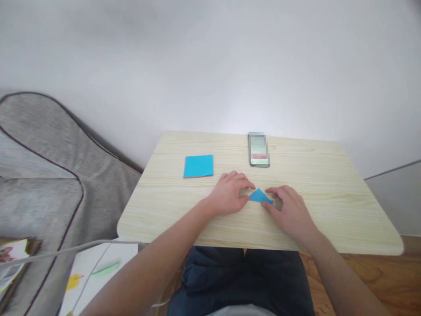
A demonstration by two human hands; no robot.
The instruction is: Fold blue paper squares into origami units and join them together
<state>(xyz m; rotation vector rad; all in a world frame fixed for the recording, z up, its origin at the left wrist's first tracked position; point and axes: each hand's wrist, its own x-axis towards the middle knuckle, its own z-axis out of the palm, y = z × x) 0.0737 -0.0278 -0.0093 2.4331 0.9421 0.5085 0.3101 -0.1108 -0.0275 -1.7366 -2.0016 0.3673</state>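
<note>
A small blue paper (pixel 259 195), folded into a triangle, lies on the light wooden table (pixel 329 197) between my two hands. My left hand (pixel 230 193) has its fingers curled, and the thumb and fingertips pinch the triangle's left corner. On the right, my right hand (pixel 287 208) presses its bent fingertips on the triangle's right edge. Both hands rest on the tabletop.
A stack of blue square paper sheets (pixel 198 166) lies at the back left of the table. A phone (pixel 258 149) lies at the back centre. A grey padded case (pixel 42 166) leans at the left, with papers (pixel 95 272) and a cable on the floor.
</note>
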